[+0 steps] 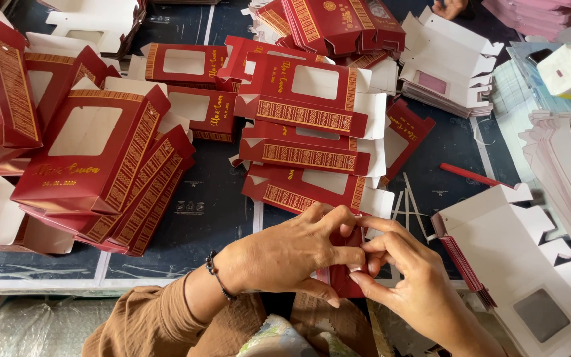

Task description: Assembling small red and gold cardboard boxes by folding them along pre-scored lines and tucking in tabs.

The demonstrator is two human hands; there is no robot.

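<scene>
Your left hand [292, 254] and right hand [408, 281] both have fingers closed on a red carton [346, 281] at the counter's [213, 205] near edge; its long axis runs toward you, mostly hidden.

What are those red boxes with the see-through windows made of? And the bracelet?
The red boxes look like thin printed cardboard: white inside, creased flaps. Their windows seem clear plastic film, faintly shiny. The bracelet on the left hand looks like small dark beads; material unclear.

Dark red, gold-patterned box [345, 281]
</scene>
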